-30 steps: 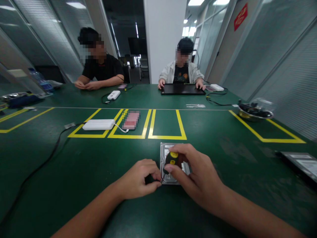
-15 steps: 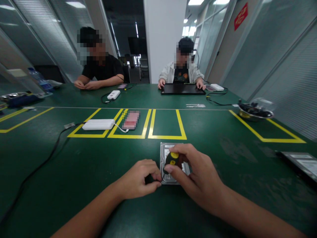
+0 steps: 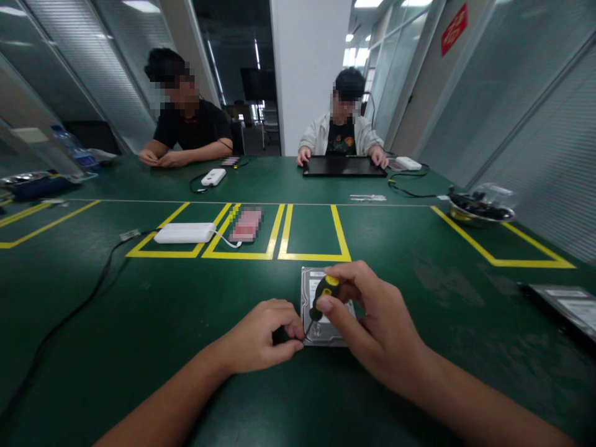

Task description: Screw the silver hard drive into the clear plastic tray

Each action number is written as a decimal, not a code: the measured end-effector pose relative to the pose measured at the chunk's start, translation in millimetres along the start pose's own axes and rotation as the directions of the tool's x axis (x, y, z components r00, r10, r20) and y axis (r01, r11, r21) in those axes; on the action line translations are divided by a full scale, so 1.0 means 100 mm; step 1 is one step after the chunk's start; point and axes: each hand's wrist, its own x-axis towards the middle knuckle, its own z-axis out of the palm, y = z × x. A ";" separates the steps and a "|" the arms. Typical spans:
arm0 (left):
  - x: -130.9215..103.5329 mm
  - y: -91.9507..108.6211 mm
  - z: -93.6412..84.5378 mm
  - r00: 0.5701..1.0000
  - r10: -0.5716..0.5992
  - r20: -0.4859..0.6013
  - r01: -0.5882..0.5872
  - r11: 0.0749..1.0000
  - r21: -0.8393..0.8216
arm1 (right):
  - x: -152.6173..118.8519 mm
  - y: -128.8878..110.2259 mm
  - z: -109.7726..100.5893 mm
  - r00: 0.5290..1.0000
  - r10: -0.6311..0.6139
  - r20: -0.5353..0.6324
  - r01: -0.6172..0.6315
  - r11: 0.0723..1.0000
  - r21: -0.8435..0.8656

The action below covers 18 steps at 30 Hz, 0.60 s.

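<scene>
A silver hard drive (image 3: 326, 338) lies flat on the green table in front of me, its label partly covered by my right hand (image 3: 372, 316). That hand grips the black and yellow handle of a short screwdriver (image 3: 319, 303). The screwdriver is tilted, its thin shaft pointing down and left to the drive's near left corner. At that corner my left hand (image 3: 265, 335) has thumb and fingers drawn together beside the tip. What lies between these fingertips is too small to make out.
A white power bank (image 3: 185, 233) is cabled to a pink phone (image 3: 246, 225) in yellow-taped boxes. On the right are a metal bowl (image 3: 482, 211) with dark items and another drive-like device (image 3: 563, 310). Two people sit opposite, one holding a dark flat panel (image 3: 344, 166).
My right hand has shifted the screwdriver handle slightly up and right, and more of its shaft shows. My left hand and the hard drive have stayed in place.
</scene>
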 end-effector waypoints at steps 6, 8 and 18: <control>0.00 0.01 -0.02 0.999 -0.034 0.010 0.034 0.999 -0.024 | 0.01 -0.05 -0.01 1.000 -0.027 -0.001 0.027 0.999 0.033; 0.01 0.02 -0.03 0.999 -0.041 0.019 0.041 0.999 -0.023 | 0.02 -0.06 -0.02 1.000 -0.025 0.009 0.024 0.998 0.054; 0.01 0.03 -0.05 0.997 -0.057 0.045 0.056 0.998 0.026 | 0.05 -0.17 -0.08 0.991 -0.099 0.085 0.090 0.990 0.108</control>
